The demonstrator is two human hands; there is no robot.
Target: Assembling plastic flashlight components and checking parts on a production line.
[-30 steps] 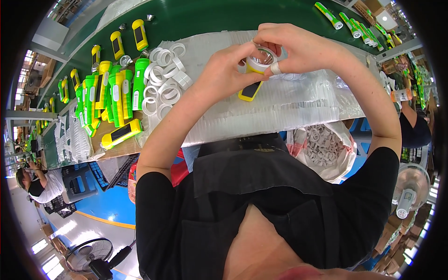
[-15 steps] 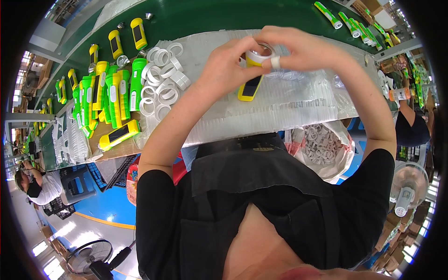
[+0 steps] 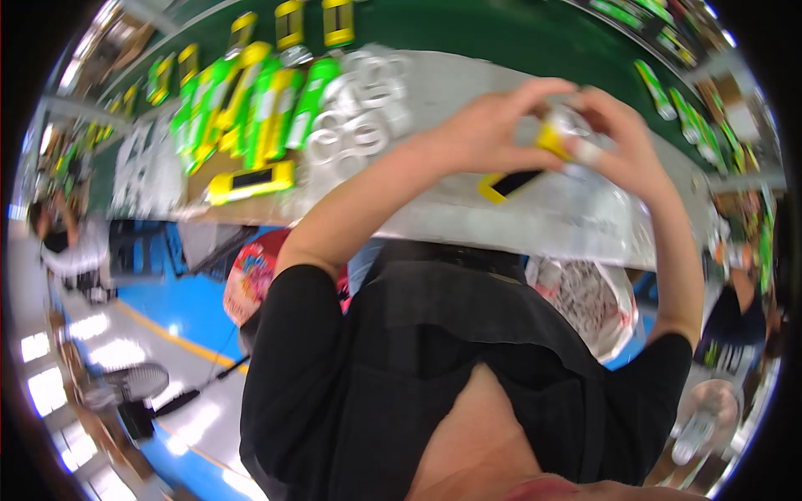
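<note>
Both hands up over the bench: left hand point(image 3: 489, 134) pinches the yellow flashlight point(image 3: 535, 159) near its head, body slanting down-left, while right hand point(image 3: 622, 138) fingers close on the clear lens ring point(image 3: 572, 125).

A: How is the scene lit?

B: Bright, even overhead light is cast across the worktop point(image 3: 468, 92); hardly any hard shadows are seen on it. Window glare is reflected off the floor point(image 3: 50, 367) at lower left, where detail is washed out.

A: Is the picture sharp?

B: No. Motion blur is spread over the whole frame; the hands point(image 3: 543, 138) and the yellow piece point(image 3: 553, 138) held between them are smeared, and the green and yellow items point(image 3: 251, 100) at upper left are softened.

A: And the edges?

B: Strong fisheye bending is seen; the worktop edge is curved, and the circular frame is ringed by black corners.
</note>
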